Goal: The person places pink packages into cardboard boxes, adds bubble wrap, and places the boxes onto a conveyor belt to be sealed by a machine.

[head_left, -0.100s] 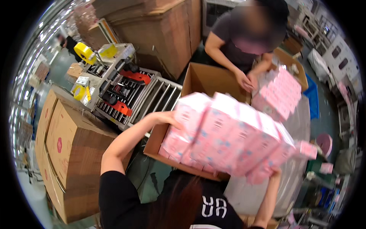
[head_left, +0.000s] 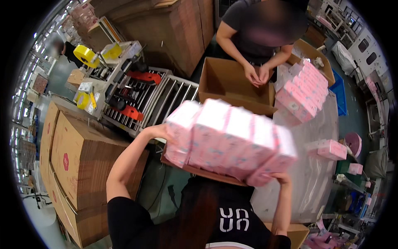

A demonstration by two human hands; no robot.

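A row of several pink-and-white soft packs [head_left: 226,143] is squeezed together between my two hands. My left hand [head_left: 161,132] presses on the row's left end, and my right hand [head_left: 282,178] grips the lower right end. Under the row, the near rim of an open cardboard carton [head_left: 215,175] shows; the packs hide most of its inside. Just beyond stands a second brown carton flap and wall [head_left: 219,79]. To the right, another row of pink packs [head_left: 302,93] rests on the grey tabletop [head_left: 306,178].
Across from me a person [head_left: 253,41] holds both hands together over the carton. A roller conveyor with a tape machine [head_left: 132,95] is at the left, near stacked flat cartons [head_left: 91,166]. A single pink pack [head_left: 331,149] lies at the table's right, with a blue crate [head_left: 338,93] behind.
My hands have shifted the row of packs left and slightly lower, more squarely over the near carton. The person opposite has moved their hands slightly left.
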